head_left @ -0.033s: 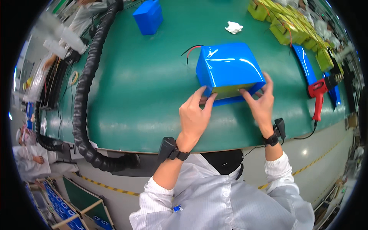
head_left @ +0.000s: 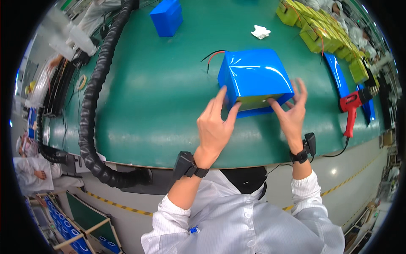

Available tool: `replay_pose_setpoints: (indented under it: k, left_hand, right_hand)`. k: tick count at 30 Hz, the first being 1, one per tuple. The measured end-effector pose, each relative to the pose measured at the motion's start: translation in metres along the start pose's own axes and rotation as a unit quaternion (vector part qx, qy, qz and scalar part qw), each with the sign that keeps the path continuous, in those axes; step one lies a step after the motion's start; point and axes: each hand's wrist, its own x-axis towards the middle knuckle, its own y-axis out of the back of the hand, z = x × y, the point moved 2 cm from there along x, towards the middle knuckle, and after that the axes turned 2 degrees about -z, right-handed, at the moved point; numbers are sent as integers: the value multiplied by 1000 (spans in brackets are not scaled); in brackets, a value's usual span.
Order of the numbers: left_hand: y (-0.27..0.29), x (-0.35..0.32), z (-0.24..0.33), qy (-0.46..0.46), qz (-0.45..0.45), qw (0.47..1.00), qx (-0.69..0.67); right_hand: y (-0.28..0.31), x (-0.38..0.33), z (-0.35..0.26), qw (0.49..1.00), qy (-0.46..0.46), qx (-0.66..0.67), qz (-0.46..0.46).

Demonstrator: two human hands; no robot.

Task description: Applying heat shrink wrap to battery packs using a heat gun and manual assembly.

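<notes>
A battery pack point(head_left: 256, 70) in glossy blue wrap sits on the green table, its yellow-green end showing through the open near side of the wrap. Red and black wires point(head_left: 215, 54) stick out at its far left corner. My left hand point(head_left: 213, 122) is at the near left corner, thumb against the near end and fingers up along the left side. At the near right corner is my right hand point(head_left: 292, 118), its thumb pressed on the near end and its other fingers raised by the right side. The wrap's lower flap lies under the near edge.
A red heat gun point(head_left: 351, 103) lies at the right, beside blue film strips point(head_left: 336, 74). Yellow-green packs point(head_left: 315, 38) are lined up at the far right. A blue block point(head_left: 167, 19) and crumpled white tissue point(head_left: 260, 32) lie farther back. A black ribbed hose point(head_left: 89, 101) runs along the left.
The fingers of my left hand have extended upward along the pack's left side. My right hand has shifted slightly, its fingers spread more. The pack stays in place on the table.
</notes>
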Motion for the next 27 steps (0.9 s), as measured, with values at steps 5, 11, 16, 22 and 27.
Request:
replay_pose_setpoints:
  k: [5, 11, 16, 22, 27]
  left_hand:
    - [0, 9, 11, -167, 98, 981, 1]
    - [-23, -8, 18, -62, 145, 982, -103]
    - [-27, -9, 19, -52, 170, 977, -114]
    - [-28, -9, 12, -117, 206, 968, -81]
    - [-14, -7, 6, -82, 145, 982, -90]
  right_hand:
    - [21, 16, -78, 894, 361, -264, 24]
    - [1, 25, -84, 859, 399, -300, -113]
    - [-7, 21, -76, 872, 403, -262, -86]
    - [-9, 11, -72, 881, 392, -261, -38]
    - [-2, 6, -51, 937, 305, -163, 44]
